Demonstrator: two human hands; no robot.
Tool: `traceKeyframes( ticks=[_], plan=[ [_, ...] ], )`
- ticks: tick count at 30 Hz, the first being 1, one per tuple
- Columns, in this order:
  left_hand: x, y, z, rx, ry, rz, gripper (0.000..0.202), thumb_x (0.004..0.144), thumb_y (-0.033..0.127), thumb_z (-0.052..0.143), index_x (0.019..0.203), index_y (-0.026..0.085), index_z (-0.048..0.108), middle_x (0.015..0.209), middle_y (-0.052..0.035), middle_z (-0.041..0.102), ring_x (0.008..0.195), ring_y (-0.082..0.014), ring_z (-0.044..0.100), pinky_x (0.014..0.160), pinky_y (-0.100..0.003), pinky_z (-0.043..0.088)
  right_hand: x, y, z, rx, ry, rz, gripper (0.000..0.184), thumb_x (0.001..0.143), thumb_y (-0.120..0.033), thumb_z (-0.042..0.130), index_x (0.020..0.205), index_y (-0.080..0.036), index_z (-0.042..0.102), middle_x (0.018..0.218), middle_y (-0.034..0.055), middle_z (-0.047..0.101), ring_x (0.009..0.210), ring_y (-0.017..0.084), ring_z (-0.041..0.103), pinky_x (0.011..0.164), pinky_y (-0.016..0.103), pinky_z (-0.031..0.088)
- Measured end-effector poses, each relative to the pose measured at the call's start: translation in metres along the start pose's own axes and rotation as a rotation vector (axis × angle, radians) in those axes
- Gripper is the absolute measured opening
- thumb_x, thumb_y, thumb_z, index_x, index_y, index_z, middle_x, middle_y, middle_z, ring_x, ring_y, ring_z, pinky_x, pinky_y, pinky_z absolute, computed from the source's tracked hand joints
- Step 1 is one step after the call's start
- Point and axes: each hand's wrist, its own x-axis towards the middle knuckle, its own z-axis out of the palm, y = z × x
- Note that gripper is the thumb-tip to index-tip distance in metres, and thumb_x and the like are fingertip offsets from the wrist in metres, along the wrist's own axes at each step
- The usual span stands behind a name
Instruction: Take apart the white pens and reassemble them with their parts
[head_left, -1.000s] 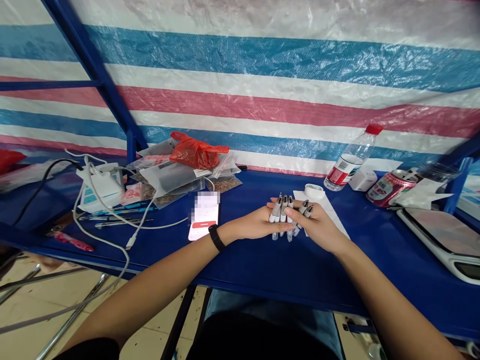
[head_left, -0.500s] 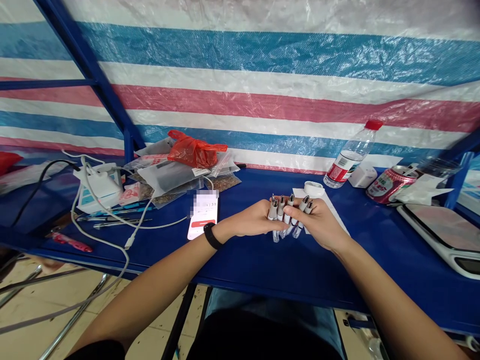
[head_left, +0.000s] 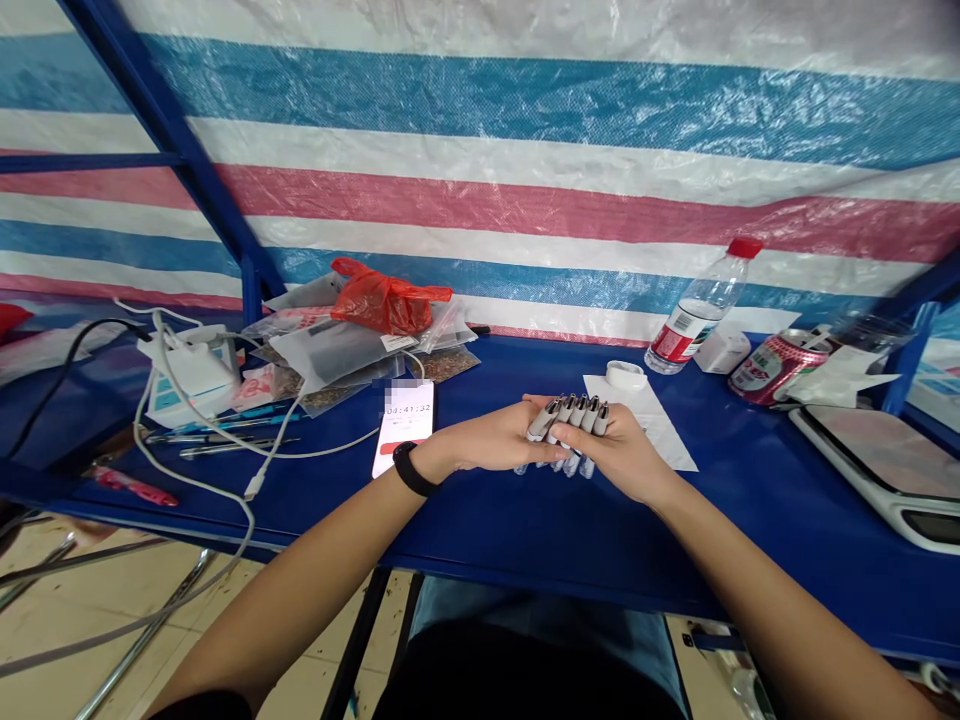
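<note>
Both hands meet over the middle of the blue table (head_left: 525,520). Between them is a bundle of several white pens (head_left: 574,415) with grey tips pointing up and away. My left hand (head_left: 495,440), a black band on its wrist, is closed on the bundle from the left. My right hand (head_left: 619,450) wraps the bundle from the right. The pens' lower ends stick out under my fingers just above the tabletop.
A white sheet (head_left: 652,420) with a small white cap (head_left: 626,375) lies behind the hands. A phone (head_left: 405,425) is to the left, beside cables, a charger (head_left: 191,370), loose pens and plastic bags (head_left: 360,335). A water bottle (head_left: 697,310), red can (head_left: 772,365) and scale (head_left: 877,470) stand on the right.
The pens have been pushed together and tilted down to the left, so their tips now line up in a tight row. Both hands shifted slightly left.
</note>
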Motion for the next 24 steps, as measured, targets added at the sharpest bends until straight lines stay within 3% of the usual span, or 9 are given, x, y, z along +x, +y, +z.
traceKeyframes(
  ticks=[4,7,12,15,18,24],
  plan=[
    [-0.001,-0.006,0.004,0.001,0.010,0.011,0.040,0.083,0.055,0.067,0.085,0.016,0.057,0.077,0.0039,0.054,0.071,-0.0069,0.048,0.068,-0.021,0.039,-0.002,0.003,0.000,0.015,0.008,-0.012,0.031,0.087,-0.047,0.073,0.106,-0.024,0.081,0.118,0.0075,0.074,0.107,0.026,0.072,0.099,0.043,0.057],
    [-0.002,-0.009,0.005,-0.017,-0.010,0.030,0.048,0.082,0.064,0.067,0.083,0.016,0.057,0.074,0.0048,0.051,0.069,-0.0060,0.044,0.067,-0.020,0.037,-0.005,0.006,-0.001,0.004,0.011,0.006,0.036,0.086,-0.052,0.072,0.108,-0.024,0.080,0.113,0.0080,0.076,0.104,0.028,0.073,0.093,0.043,0.059],
    [0.001,-0.016,0.008,-0.038,0.004,0.093,0.062,0.074,0.076,0.068,0.086,0.016,0.059,0.083,0.0020,0.057,0.078,-0.0085,0.051,0.073,-0.021,0.041,-0.010,0.011,0.000,-0.044,0.049,0.028,0.040,0.085,-0.059,0.071,0.100,-0.023,0.082,0.093,0.0079,0.078,0.087,0.027,0.075,0.081,0.042,0.062],
    [0.004,-0.019,0.009,-0.043,0.018,0.112,0.061,0.075,0.076,0.069,0.087,0.016,0.061,0.087,0.0007,0.059,0.081,-0.0094,0.053,0.076,-0.022,0.043,-0.011,0.011,0.002,-0.046,0.072,0.023,0.040,0.083,-0.060,0.072,0.098,-0.024,0.082,0.094,0.0080,0.078,0.087,0.027,0.075,0.083,0.042,0.062],
    [0.005,-0.019,0.007,-0.056,0.006,0.067,0.061,0.073,0.075,0.071,0.085,0.017,0.061,0.077,0.0027,0.056,0.072,-0.0084,0.050,0.069,-0.022,0.041,-0.009,0.014,0.003,-0.011,0.107,0.009,0.041,0.083,-0.060,0.071,0.096,-0.023,0.081,0.098,0.0082,0.078,0.090,0.027,0.074,0.086,0.043,0.061],
    [0.004,-0.013,0.003,-0.090,0.054,0.067,0.050,0.075,0.062,0.078,0.086,0.016,0.063,0.078,0.0027,0.058,0.071,-0.0075,0.050,0.068,-0.020,0.042,-0.007,0.020,-0.001,-0.050,0.169,-0.010,0.037,0.082,-0.057,0.074,0.084,-0.021,0.078,0.087,0.0078,0.076,0.083,0.026,0.073,0.077,0.040,0.061]
  ],
)
